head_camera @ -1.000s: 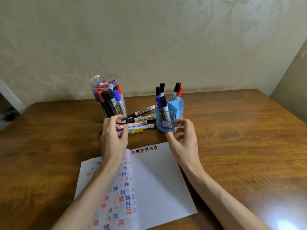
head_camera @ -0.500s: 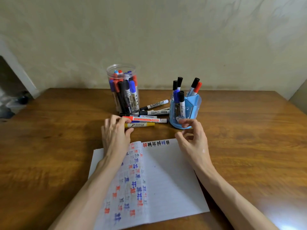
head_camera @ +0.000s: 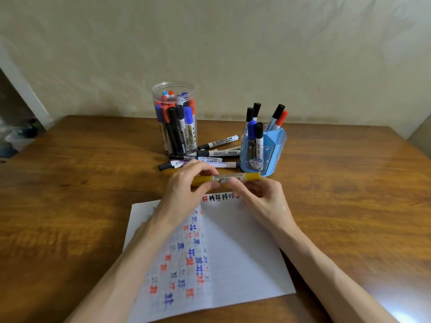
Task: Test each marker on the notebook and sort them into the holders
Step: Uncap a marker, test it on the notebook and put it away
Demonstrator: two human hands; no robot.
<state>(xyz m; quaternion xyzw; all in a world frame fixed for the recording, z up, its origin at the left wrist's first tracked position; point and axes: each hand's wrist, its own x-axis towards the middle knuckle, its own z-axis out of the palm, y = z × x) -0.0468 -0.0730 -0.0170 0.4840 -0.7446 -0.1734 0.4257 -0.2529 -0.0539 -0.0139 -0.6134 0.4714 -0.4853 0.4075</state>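
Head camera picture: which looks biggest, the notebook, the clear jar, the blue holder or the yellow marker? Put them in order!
1. notebook, though it also lies nearest the camera.
2. clear jar.
3. blue holder, shorter than the jar.
4. yellow marker, long but thin.

Mustard-yellow plastic marker: white label band mid-body, dark print too blurry to read. Tall clear plastic jar: crammed with blue, red and black caps. Light blue plastic pen holder: tiny white dots plus a white cartoon sticker out front; caps in it are black, one blue, one red. White lined notebook page: rows of red, blue and black hash-like marks. Loose white-bodied markers have black caps and print. Brown wooden table is streaky-grained, cream wall has faint swirls.
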